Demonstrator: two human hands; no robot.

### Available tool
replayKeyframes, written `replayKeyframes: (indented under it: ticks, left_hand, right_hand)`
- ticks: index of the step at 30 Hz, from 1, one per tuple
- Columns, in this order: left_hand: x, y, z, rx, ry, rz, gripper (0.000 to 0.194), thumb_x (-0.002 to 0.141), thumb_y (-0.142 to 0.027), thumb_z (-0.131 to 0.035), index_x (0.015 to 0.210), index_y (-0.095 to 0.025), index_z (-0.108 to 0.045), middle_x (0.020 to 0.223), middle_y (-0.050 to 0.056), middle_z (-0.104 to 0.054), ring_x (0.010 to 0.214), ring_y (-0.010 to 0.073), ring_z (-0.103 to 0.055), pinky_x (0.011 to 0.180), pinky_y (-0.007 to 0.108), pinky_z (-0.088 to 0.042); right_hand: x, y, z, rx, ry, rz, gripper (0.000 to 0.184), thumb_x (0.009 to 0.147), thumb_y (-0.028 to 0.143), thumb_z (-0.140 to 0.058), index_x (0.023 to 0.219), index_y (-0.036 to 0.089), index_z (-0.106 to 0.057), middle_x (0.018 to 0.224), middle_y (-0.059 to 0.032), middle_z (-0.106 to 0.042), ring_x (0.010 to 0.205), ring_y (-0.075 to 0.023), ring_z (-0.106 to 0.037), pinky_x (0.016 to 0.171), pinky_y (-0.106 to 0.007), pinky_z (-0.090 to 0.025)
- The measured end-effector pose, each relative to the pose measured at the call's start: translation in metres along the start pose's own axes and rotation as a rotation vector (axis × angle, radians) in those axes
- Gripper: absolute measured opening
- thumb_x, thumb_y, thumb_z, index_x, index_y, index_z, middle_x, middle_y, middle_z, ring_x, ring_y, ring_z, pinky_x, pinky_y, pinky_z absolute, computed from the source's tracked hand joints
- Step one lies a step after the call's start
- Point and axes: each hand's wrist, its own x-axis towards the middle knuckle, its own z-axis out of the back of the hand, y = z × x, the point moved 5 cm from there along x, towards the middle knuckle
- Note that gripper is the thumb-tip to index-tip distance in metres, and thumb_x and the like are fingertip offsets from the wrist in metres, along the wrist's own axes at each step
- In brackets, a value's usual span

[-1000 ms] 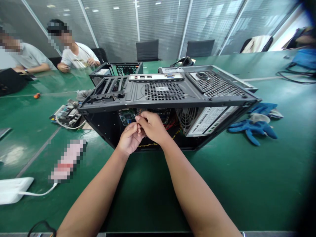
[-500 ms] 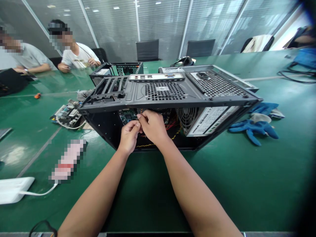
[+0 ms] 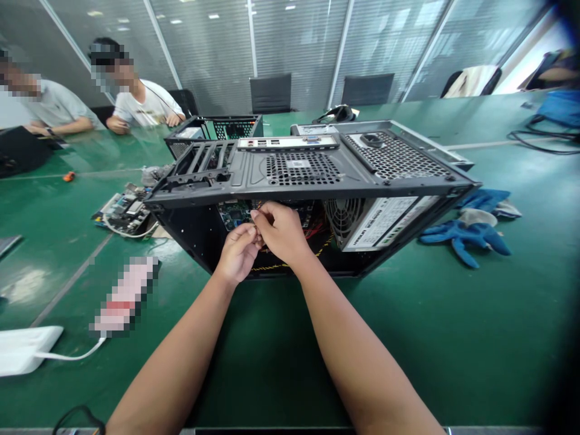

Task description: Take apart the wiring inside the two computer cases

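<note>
The black metal computer case stands open-sided at frame centre, its silver-grey metal power supply and green printed circuit board already inside. The left hand and right hand meet at the opening, fingertips narrowed; any held item is indiscernible. Internal work appears unfinished, the side uncovered.
</note>
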Motion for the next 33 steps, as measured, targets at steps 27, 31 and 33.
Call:
replayKeyframes:
  ticks: [27, 31, 33]
  left_hand:
    - [-0.011, -0.016, -0.011, 0.713, -0.119, -0.573, 0.010, 0.083, -0.025, -0.068, 0.084, -0.018, -0.061, 0.078, 0.000, -0.059, 0.073, 0.0124, -0.053, 0.071, 0.026, -0.044]
    - [-0.015, -0.026, -0.014, 0.865, -0.201, -0.629, 0.010, 0.083, -0.022, -0.065, 0.076, -0.018, -0.060, 0.070, -0.002, -0.058, 0.065, 0.0119, -0.050, 0.065, 0.025, -0.042]
    - [-0.017, -0.033, -0.018, 0.938, -0.216, -0.651, 0.012, 0.084, -0.022, -0.064, 0.073, -0.019, -0.061, 0.068, -0.002, -0.060, 0.065, 0.0124, -0.051, 0.065, 0.026, -0.042]
  right_hand:
    - [-0.002, 0.010, 0.003, -0.329, -0.151, 0.063, 0.034, 0.094, 0.026, -0.058, 0.063, 0.022, -0.044, 0.063, 0.0002, -0.057, 0.060, -0.0142, -0.052, 0.063, -0.029, -0.036]
    - [-0.001, 0.010, 0.005, -0.334, -0.142, 0.065, 0.032, 0.094, 0.027, -0.058, 0.063, 0.021, -0.047, 0.064, -0.0002, -0.059, 0.061, -0.0144, -0.053, 0.063, -0.029, -0.037]
    - [-0.001, 0.010, 0.005, -0.324, -0.136, 0.070, 0.032, 0.094, 0.027, -0.057, 0.064, 0.021, -0.048, 0.064, -0.0003, -0.059, 0.061, -0.0145, -0.054, 0.063, -0.029, -0.037]
